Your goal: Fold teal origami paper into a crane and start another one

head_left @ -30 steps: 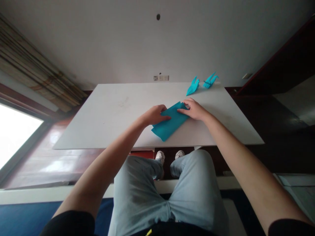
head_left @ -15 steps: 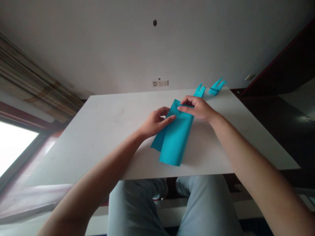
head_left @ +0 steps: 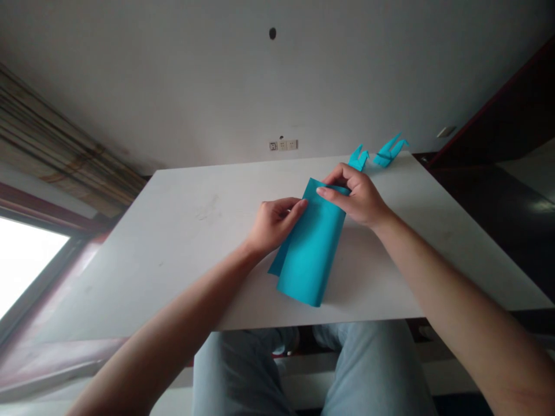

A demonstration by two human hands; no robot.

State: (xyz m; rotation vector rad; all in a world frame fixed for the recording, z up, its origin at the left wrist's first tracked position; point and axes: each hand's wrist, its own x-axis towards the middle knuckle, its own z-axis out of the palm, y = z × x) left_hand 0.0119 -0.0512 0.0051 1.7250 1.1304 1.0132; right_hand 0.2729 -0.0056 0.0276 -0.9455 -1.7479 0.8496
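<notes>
A turquoise sheet of paper (head_left: 310, 254) is bent over on itself into a loose, uncreased fold, slanting above the white table near its front edge. My left hand (head_left: 277, 222) pinches the paper's left side, where the two layers' edges lie close together. At the top right, my right hand (head_left: 358, 193) grips the sheet, thumb on the upper face and fingers behind it. Part of the lower layer shows at the bottom left; the fingers behind the paper are partly hidden.
Two turquoise origami cranes, a nearer crane (head_left: 358, 157) and a farther crane (head_left: 390, 151), stand at the back right of the white table (head_left: 195, 248). Behind it rises a wall with sockets (head_left: 283, 145). A window (head_left: 26, 260) and a curtain (head_left: 56, 138) are at left.
The lower layer's edge has come closer to the upper layer's left edge, so less of it shows. My left hand has closed more on the paper. The view has shifted slightly.
</notes>
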